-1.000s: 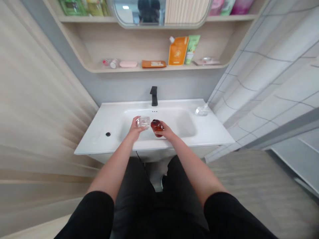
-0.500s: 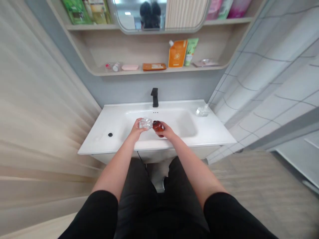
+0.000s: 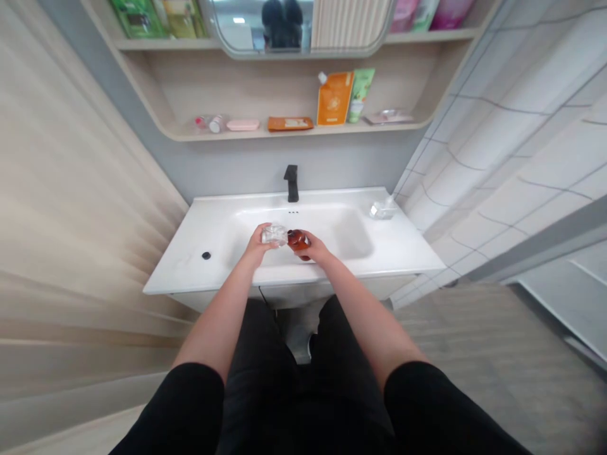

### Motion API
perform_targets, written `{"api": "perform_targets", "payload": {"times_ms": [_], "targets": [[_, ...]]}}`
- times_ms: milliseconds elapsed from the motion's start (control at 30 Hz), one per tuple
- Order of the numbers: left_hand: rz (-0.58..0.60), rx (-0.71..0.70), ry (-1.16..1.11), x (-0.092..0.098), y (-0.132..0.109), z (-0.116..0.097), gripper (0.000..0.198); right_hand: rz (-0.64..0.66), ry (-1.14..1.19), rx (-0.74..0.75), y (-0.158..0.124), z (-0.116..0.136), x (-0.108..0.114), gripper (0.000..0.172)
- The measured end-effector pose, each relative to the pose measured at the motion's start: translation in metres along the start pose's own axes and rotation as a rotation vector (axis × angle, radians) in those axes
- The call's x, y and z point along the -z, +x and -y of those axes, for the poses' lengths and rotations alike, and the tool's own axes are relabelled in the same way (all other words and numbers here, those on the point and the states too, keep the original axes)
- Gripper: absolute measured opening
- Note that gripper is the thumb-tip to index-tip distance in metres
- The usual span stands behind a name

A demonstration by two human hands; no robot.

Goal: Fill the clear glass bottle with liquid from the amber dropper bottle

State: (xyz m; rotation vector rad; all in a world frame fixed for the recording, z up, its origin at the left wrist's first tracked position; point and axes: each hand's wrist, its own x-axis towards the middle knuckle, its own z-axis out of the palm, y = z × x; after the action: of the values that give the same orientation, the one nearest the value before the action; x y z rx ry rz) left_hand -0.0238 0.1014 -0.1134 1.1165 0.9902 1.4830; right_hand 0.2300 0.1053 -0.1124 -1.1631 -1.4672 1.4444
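Observation:
Over the front part of the white sink (image 3: pixel 327 221), my left hand (image 3: pixel 257 244) is closed around a clear bottle (image 3: pixel 275 234). My right hand (image 3: pixel 315 248) grips a brown bottle (image 3: pixel 298 242), tilted with its neck toward the clear one. The two bottle mouths meet or nearly meet; I cannot tell if they touch. Whether liquid passes between them is too small to see. A small black cap (image 3: pixel 206 256) lies on the counter left of the basin.
A black faucet (image 3: pixel 292 183) stands behind the basin. On the counter's right is a clear pump bottle (image 3: pixel 382 209). Above, a shelf (image 3: pixel 246 134) holds an orange pouch (image 3: pixel 334 98), a green tube (image 3: pixel 361 96), a pink case (image 3: pixel 243 125) and an orange packet (image 3: pixel 289 124). A curtain (image 3: pixel 85 189) hangs left.
The camera view has shifted slightly, moving the whole scene a little left and up. Both hands keep their bottles, the brown one tilted much as before.

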Motion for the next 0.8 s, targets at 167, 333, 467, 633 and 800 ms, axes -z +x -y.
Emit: {"api": "perform_targets", "payload": {"times_ms": [167, 333, 467, 633, 800], "targets": [[-0.020, -0.007, 0.008, 0.0013, 0.0015, 0.0036, 0.089, -0.012, -0.029, -0.001, -0.0005, 0.0008, -0.0003, 0.092], [-0.042, -0.018, 0.022, 0.0022, 0.0023, 0.0070, 0.086, -0.049, -0.105, 0.027, 0.0008, 0.0021, 0.0006, 0.088], [-0.022, -0.020, 0.036, 0.0036, 0.0033, 0.0092, 0.085, -0.067, -0.103, 0.023, 0.0031, -0.0008, 0.0008, 0.089], [-0.016, -0.033, 0.031, 0.0043, 0.0038, 0.0090, 0.086, -0.054, -0.064, 0.020, 0.0040, -0.0038, 0.0011, 0.090], [-0.007, -0.008, 0.009, 0.0042, 0.0032, 0.0067, 0.090, -0.044, -0.065, -0.011, 0.0035, -0.0040, 0.0011, 0.094]]}}
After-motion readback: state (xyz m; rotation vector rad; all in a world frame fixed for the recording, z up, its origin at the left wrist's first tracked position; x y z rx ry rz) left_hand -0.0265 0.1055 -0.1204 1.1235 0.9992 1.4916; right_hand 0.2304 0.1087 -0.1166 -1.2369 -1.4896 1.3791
